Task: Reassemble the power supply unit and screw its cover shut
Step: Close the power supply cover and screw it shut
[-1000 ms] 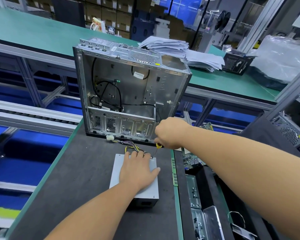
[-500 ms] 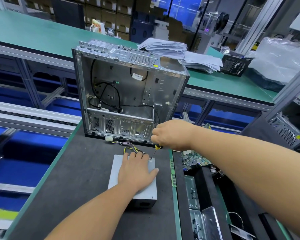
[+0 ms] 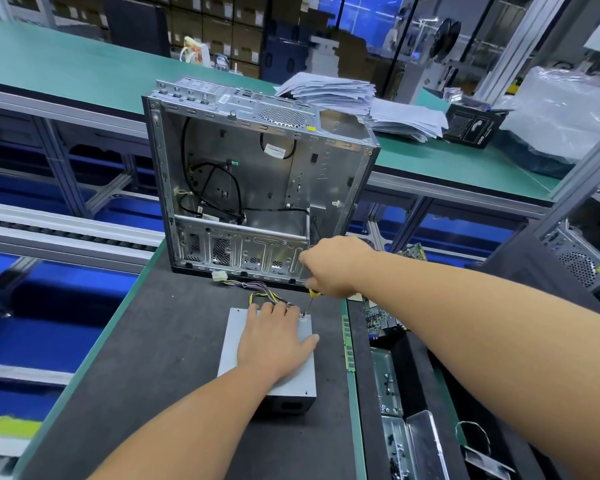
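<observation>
Dark bench mat, same as 0.5 s back: L hand flat on PSU, R hand gripping screwdriver.

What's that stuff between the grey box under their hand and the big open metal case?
In the head view, a bundle of coloured wires with a white plug runs from the power supply toward the computer case, over dark mat.
</observation>
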